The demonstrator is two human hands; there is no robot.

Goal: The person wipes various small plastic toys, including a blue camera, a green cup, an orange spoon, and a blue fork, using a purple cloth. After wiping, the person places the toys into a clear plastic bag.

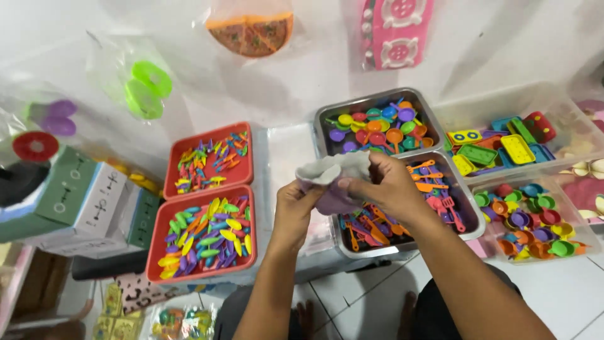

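Note:
My left hand and my right hand both grip a small crumpled plastic bag, pale grey and lilac, held up in front of me. Under the hands stands a metal tray with orange, red and purple toy spatulas. Just behind the bag is another metal tray full of small coloured toy pans. What lies inside the bag is hidden.
Two red trays hold coloured toy cutlery, one behind the other, at the left. Clear plastic boxes at the right hold toy baking trays and little pots. Cardboard boxes stand far left. Bagged toys hang on the wall.

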